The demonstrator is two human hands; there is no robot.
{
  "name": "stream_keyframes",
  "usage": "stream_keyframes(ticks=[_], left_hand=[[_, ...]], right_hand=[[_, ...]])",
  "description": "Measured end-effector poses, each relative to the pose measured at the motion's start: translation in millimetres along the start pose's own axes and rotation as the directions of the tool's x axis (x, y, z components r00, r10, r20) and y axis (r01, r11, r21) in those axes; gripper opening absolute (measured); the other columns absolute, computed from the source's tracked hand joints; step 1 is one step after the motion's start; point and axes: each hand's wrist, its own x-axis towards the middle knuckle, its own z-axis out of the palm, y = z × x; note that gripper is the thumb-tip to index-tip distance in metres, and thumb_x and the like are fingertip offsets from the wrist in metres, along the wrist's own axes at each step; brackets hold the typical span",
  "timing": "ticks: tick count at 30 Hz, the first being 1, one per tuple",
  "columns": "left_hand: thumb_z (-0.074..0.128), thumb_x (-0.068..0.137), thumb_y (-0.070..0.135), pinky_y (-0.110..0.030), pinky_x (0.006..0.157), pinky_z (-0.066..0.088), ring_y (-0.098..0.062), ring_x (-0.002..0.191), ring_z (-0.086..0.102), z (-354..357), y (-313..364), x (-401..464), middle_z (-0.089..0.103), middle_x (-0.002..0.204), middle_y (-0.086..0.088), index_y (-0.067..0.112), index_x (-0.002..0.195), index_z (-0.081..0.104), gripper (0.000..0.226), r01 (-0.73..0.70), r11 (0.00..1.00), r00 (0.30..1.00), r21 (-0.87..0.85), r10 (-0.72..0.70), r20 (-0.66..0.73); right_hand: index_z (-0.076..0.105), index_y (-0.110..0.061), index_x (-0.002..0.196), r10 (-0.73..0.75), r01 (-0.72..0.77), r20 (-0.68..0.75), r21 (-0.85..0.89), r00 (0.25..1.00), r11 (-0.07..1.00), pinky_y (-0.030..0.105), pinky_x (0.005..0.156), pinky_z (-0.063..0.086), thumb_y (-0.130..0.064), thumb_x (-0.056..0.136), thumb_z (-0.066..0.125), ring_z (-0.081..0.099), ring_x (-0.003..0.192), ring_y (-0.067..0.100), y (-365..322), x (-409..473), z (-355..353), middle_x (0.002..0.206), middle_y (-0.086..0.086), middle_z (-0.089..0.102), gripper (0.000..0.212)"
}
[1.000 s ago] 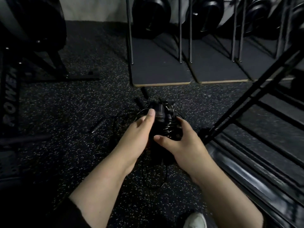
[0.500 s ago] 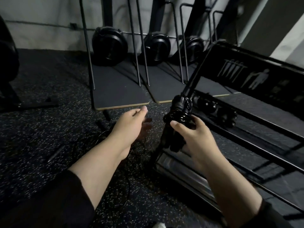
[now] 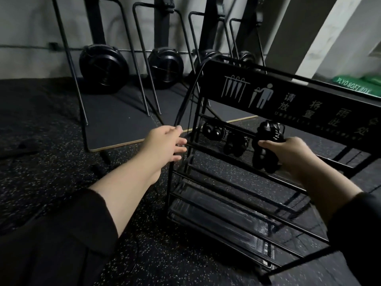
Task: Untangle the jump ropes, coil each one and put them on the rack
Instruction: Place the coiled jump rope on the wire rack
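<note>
The right hand (image 3: 296, 155) grasps a coiled jump rope (image 3: 266, 145), long axis nearly upright, at the mesh shelf of the rack (image 3: 288, 93). Two coiled ropes (image 3: 223, 136) lie on that shelf to its left, so the free place seems just below the bundle. The left hand (image 3: 165, 143), fingers relaxed, touches the rack's corner post.

Place: a gym.
Floor: black speckled rubber flooring (image 3: 51, 166).
Behind the rack (image 3: 237, 153): upright machines with round black flywheel housings (image 3: 104, 68) against the wall.
Right of the rack: a green pad marked "PLYO SOFT BOX" (image 3: 354, 87).
</note>
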Motion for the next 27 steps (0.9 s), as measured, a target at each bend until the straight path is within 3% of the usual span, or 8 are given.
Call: stream_keyframes(ticks=[2, 6, 10, 15, 18, 22, 25, 27], left_hand=[[0.051, 0.107, 0.034, -0.041, 0.083, 0.063, -0.022, 0.094, 0.076, 12, 3, 4, 0.076, 0.105, -0.005, 0.017, 0.118, 0.066, 0.025, -0.007, 1.0, 1.0, 0.017, 0.007, 0.019], [0.049, 0.108, 0.033, -0.041, 0.084, 0.062, -0.021, 0.094, 0.075, 28, 8, 11, 0.075, 0.106, -0.004, 0.018, 0.115, 0.066, 0.023, -0.03, 0.999, 0.999, 0.045, 0.028, 0.041], [0.05, 0.107, 0.033, -0.039, 0.083, 0.063, -0.018, 0.093, 0.075, 33, 6, 16, 0.075, 0.104, -0.002, 0.019, 0.112, 0.066, 0.022, -0.044, 0.997, 0.998, 0.066, 0.041, 0.048], [0.05, 0.107, 0.033, -0.038, 0.082, 0.063, -0.02, 0.095, 0.075, 30, -6, 19, 0.075, 0.104, -0.002, 0.022, 0.109, 0.067, 0.021, -0.039, 0.996, 0.998, 0.084, 0.035, 0.051], [0.049, 0.107, 0.032, -0.044, 0.087, 0.061, -0.023, 0.097, 0.075, 27, -11, 19, 0.075, 0.105, -0.005, 0.021, 0.108, 0.067, 0.021, -0.014, 0.997, 0.999, 0.073, 0.011, 0.038], [0.05, 0.107, 0.032, -0.046, 0.088, 0.061, -0.025, 0.098, 0.075, 23, -14, 19, 0.075, 0.105, -0.006, 0.019, 0.11, 0.067, 0.021, -0.005, 0.998, 0.999, 0.06, 0.003, 0.034], [0.051, 0.107, 0.033, -0.045, 0.086, 0.062, -0.023, 0.097, 0.075, 19, -17, 18, 0.075, 0.104, -0.005, 0.019, 0.111, 0.067, 0.022, -0.016, 0.998, 0.999, 0.053, 0.015, 0.03], [0.051, 0.107, 0.034, -0.044, 0.086, 0.063, -0.022, 0.095, 0.075, 16, -19, 18, 0.075, 0.105, -0.004, 0.02, 0.112, 0.067, 0.023, -0.02, 0.998, 0.999, 0.051, 0.019, 0.027]], right_hand=[[0.068, -0.003, 0.076, 0.059, -0.06, -0.024, -0.078, 0.998, 0.995, 0.033, 0.053, 0.058, -0.03, 0.085, 0.084, 0.066, 0.055, 0.021, 8, 17, -1, 0.073, 0.01, 0.072, 0.033], [0.064, -0.005, 0.073, 0.091, -0.095, -0.035, -0.102, 0.995, 0.99, 0.038, 0.059, 0.062, -0.03, 0.084, 0.086, 0.068, 0.063, 0.025, 17, 43, 6, 0.077, 0.012, 0.072, 0.035], [0.068, 0.006, 0.095, 0.126, -0.13, -0.036, -0.174, 0.991, 0.976, 0.031, 0.049, 0.054, -0.043, 0.082, 0.085, 0.07, 0.072, 0.031, 28, 60, 15, 0.094, 0.019, 0.075, 0.053], [0.06, 0.002, 0.083, 0.128, -0.154, -0.105, -0.304, 0.986, 0.94, 0.034, 0.058, 0.049, -0.067, 0.092, 0.061, 0.063, 0.07, 0.034, 34, 65, 16, 0.084, 0.02, 0.068, 0.07], [0.058, -0.001, 0.073, 0.019, -0.088, -0.193, -0.356, 0.981, 0.93, 0.038, 0.07, 0.048, -0.062, 0.101, 0.048, 0.063, 0.077, 0.036, 40, 63, 15, 0.084, 0.02, 0.067, 0.067], [0.065, -0.006, 0.086, -0.226, 0.118, -0.249, -0.385, 0.942, 0.915, 0.036, 0.071, 0.04, -0.048, 0.106, 0.046, 0.061, 0.084, 0.037, 46, 50, 27, 0.087, 0.018, 0.067, 0.051], [0.071, -0.014, 0.107, -0.414, 0.26, -0.345, -0.413, 0.842, 0.873, 0.047, 0.095, 0.044, -0.042, 0.104, 0.049, 0.057, 0.11, 0.034, 41, 27, 47, 0.122, 0.012, 0.065, 0.036], [0.071, -0.015, 0.115, -0.579, 0.455, -0.333, -0.382, 0.744, 0.804, 0.053, 0.101, 0.045, -0.035, 0.104, 0.053, 0.055, 0.115, 0.028, 32, 4, 66, 0.125, 0.006, 0.062, 0.029]])
